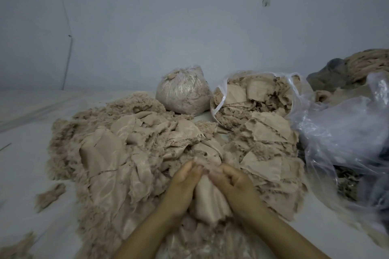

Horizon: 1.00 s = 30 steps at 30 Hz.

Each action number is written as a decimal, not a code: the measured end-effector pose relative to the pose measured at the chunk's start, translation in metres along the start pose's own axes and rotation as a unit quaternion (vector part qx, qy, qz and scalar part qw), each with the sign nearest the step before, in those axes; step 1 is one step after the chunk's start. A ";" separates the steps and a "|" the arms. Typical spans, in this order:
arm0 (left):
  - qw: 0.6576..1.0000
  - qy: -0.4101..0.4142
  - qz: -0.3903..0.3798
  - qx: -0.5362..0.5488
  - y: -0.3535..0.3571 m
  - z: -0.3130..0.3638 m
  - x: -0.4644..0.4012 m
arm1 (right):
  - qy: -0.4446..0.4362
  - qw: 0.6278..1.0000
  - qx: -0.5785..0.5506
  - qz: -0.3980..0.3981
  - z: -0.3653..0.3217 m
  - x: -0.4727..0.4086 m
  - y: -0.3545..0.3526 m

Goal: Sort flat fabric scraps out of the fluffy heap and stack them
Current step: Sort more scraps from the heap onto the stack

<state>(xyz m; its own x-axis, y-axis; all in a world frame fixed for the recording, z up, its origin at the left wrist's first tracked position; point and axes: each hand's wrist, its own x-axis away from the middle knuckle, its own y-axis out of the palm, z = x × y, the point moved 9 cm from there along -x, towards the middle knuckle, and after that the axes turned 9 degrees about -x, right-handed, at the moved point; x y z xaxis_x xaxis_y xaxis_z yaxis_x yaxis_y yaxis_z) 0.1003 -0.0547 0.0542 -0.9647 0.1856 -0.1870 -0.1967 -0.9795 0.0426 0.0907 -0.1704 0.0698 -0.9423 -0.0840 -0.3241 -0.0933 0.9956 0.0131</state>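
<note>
A wide beige heap [117, 153] of fluffy fibre mixed with flat satin scraps covers the white floor in front of me. My left hand [183, 185] and my right hand [235, 183] meet at the heap's near middle, both gripping one pale folded fabric scraps bundle [208, 197] between them, fingers curled over its top. To the right lies a pile of flat tan scraps [267, 153], spilling from an open clear bag [252, 99]. The image is blurred around my hands.
A tied clear bag of fluff [183, 92] stands behind the heap. Crumpled clear plastic sheeting [345, 141] lies at the right, with dark cloth and ropy beige material [370, 65] behind it. Small fluff tufts [50, 195] lie on the floor at left. A pale wall rises behind.
</note>
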 end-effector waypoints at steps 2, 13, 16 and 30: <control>0.999 -0.016 0.020 -0.045 0.002 -0.008 0.002 | -0.003 0.997 -0.055 0.060 0.000 -0.003 -0.011; 0.996 -0.011 -0.016 -0.084 -0.002 -0.003 0.000 | -0.004 0.984 -0.089 0.157 0.000 -0.005 -0.044; 0.998 0.001 0.009 -0.058 -0.006 0.008 0.002 | 0.000 0.974 -0.098 0.204 0.001 -0.006 -0.056; 0.883 0.148 0.095 -0.435 -0.030 0.025 0.000 | 0.061 0.900 0.260 0.345 -0.017 -0.022 -0.185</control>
<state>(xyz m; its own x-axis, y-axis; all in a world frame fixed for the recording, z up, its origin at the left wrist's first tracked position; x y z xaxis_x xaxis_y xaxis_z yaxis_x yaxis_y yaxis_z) 0.1019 -0.0233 0.0779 -0.8524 0.1094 -0.5112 0.2966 -0.7041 -0.6452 0.1231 -0.3530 0.0910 -0.7494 0.5893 -0.3020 0.6608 0.6947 -0.2842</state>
